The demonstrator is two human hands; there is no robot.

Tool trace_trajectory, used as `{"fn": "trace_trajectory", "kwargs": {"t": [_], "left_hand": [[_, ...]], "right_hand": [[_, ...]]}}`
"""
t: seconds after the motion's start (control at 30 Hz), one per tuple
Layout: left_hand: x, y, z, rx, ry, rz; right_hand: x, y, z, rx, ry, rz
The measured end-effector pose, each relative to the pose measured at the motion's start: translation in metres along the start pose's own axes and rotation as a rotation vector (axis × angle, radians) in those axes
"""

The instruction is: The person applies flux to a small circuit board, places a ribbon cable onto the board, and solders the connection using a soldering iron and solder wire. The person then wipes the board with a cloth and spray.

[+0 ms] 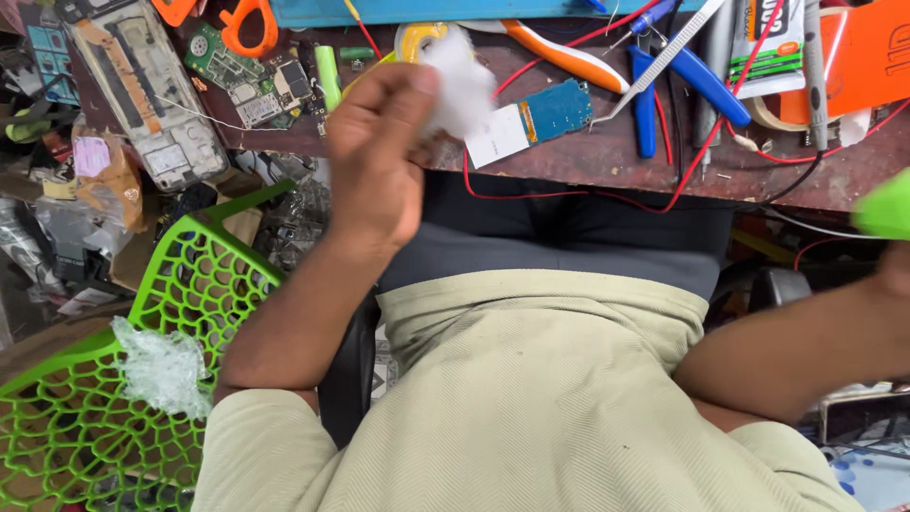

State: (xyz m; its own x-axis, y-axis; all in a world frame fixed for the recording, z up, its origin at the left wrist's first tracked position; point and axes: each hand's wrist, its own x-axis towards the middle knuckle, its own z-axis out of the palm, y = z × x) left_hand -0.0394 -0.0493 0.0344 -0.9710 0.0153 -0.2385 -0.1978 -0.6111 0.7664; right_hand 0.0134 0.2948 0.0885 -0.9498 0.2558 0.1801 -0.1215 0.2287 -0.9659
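White fluffy wad (460,85) sits pinched in my left hand (379,156), raised over the near edge of the cluttered workbench (588,156). My right hand (896,270) is mostly out of frame beside a green thing (883,210); I cannot tell its grip.

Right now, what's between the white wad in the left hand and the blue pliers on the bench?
In the head view, a blue circuit board with a white end lies between the white wad in the left hand and the blue pliers; red wires cross there too.

Cluttered reddish workbench (607,156), green lattice chair (85,379)
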Motion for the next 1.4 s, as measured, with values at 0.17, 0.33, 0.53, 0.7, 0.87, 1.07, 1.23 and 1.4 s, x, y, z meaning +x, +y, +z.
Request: {"fn": "trace_trajectory", "kwargs": {"t": [0.17,0.33,0.53,0.7,0.87,1.07,1.23,1.4], "left_hand": [[0.001,0.009,-0.015,0.138,0.034,0.261],[-0.002,-0.006,-0.008,0.353,-0.028,0.258],[-0.006,-0.013,0.005,0.51,-0.122,0.213],[-0.008,-0.013,0.008,0.587,-0.144,0.216],[-0.004,-0.01,0.002,0.541,-0.108,0.253],[0.001,-0.01,-0.002,0.438,-0.096,0.185],[0.0,-0.015,0.003,0.352,-0.145,0.093],[0.001,-0.014,0.006,0.317,-0.156,0.02]], "right_hand": [[-0.011,0.012,0.038,0.342,-0.23,0.03],[-0.02,0.037,0.076,0.943,-0.334,0.632],[-0.03,0.052,0.083,0.949,-0.455,0.589],[-0.027,0.049,0.081,0.876,-0.455,0.559],[-0.026,0.041,0.073,1.078,-0.434,0.609],[-0.025,0.065,0.071,0.987,-0.502,0.457],[-0.028,0.079,0.077,1.356,-0.627,0.552],[-0.026,0.066,0.073,1.073,-0.572,0.591]]}}
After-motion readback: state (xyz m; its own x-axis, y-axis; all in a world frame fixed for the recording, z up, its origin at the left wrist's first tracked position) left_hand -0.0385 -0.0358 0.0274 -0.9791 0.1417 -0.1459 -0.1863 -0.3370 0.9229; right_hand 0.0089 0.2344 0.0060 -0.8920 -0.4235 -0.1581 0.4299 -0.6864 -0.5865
